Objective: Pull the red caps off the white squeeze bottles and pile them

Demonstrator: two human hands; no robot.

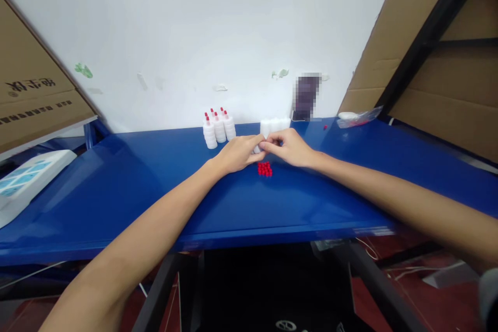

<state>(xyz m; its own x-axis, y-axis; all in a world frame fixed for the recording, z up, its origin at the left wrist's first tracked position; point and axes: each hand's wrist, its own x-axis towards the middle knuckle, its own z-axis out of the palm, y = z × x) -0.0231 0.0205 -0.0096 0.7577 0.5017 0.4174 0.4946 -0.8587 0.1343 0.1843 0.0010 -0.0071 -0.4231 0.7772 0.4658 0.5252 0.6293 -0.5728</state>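
L hand [237, 153] & R hand [291, 148] grips pinch one small white bottle [257, 150]. Just at 6 o'clock: red caps [265, 168]. Lots of bare counter [136, 187] to front edge. At 9 o'clock, box [35, 98] writing too blurry to read.

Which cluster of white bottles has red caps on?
The left cluster, behind the left hand; the right cluster has no red tops.

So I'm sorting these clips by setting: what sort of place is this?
Probably a small assembly workshop: a blue workbench, cardboard boxes at the sides, and batches of white red-capped bottles.
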